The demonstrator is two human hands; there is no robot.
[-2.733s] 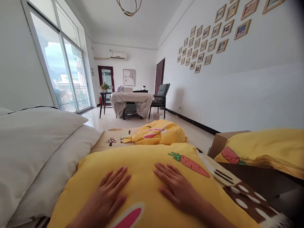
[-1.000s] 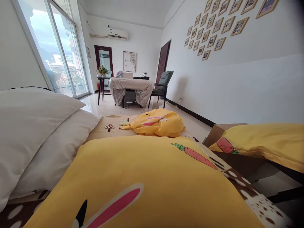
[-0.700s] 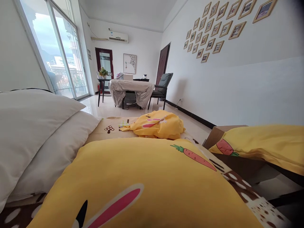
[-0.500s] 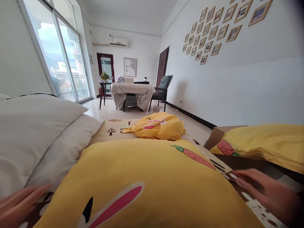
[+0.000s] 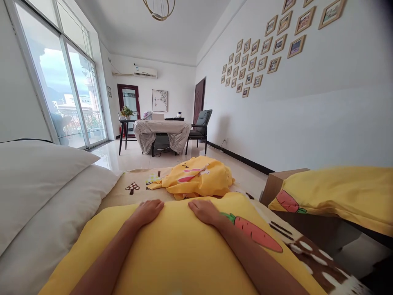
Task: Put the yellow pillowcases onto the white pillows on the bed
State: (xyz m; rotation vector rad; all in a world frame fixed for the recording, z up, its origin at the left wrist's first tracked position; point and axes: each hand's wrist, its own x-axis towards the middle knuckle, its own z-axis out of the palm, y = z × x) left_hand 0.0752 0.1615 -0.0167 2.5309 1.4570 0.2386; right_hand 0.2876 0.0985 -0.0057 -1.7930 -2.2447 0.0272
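A plump yellow pillow (image 5: 172, 246) with a printed carrot fills the foreground in front of me. Both my forearms reach across it. At its far edge my left hand (image 5: 150, 211) is closed, fingers curled over the cloth. A little to its right, my right hand (image 5: 203, 209) grips the same edge, left of the carrot print; its fingertips are partly hidden. Just beyond both hands lies a crumpled yellow cloth (image 5: 199, 178) with a pink rabbit-ear print, on a patterned bed sheet (image 5: 118, 196).
White pillows (image 5: 58, 205) are stacked on the left. Another yellow pillow (image 5: 337, 194) rests on a brown box-like piece (image 5: 276, 184) at the right. Farther back are a covered table (image 5: 162, 129), a dark chair (image 5: 201, 129) and a glass sliding door (image 5: 76, 90).
Both hands have moved from the pillow's left and right sides inward and forward to its far edge, where they grip it. The view has tilted up and turned slightly right.
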